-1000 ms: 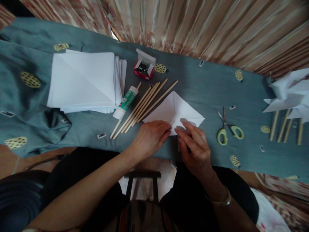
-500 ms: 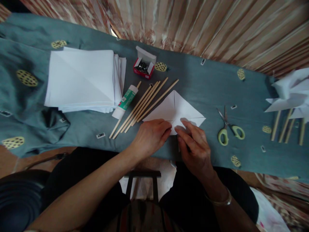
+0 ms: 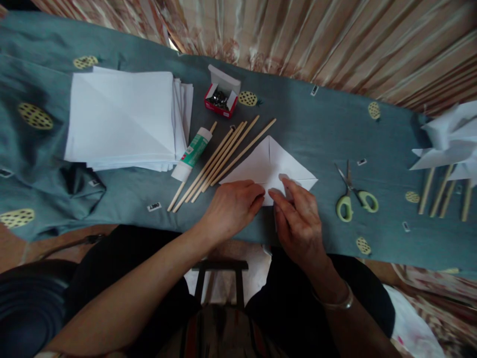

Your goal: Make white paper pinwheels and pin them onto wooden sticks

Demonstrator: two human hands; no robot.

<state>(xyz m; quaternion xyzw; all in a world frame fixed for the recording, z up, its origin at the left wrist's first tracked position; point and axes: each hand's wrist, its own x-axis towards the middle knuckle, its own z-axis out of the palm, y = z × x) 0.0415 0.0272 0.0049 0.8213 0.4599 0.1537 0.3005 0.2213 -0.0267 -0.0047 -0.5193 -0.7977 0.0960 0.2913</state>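
A white paper square (image 3: 278, 156) with slits and creases lies turned like a diamond at the table's front edge. My left hand (image 3: 236, 206) is closed over its near left side, fingers curled and thumb against the index finger, hiding that part. My right hand (image 3: 300, 214) grips the near right side, with two fingertips on the paper and the thumb below them at its edge. The fingertips of both hands almost meet at the near corner. Several wooden sticks (image 3: 223, 161) lie just left of the paper, one close to its left corner.
A glue tube (image 3: 194, 153) rests on the sticks. Left stands a stack of white paper (image 3: 121, 117); behind, an open red box of small metal pieces (image 3: 220, 99). Green-handled scissors (image 3: 349, 191) lie open at right, near paper pinwheels (image 3: 447, 141) on sticks. A curtain (image 3: 298, 40) hangs behind.
The whole view has shifted slightly. Both hands stay at the near part of the paper, with only a slight movement of the right fingers.
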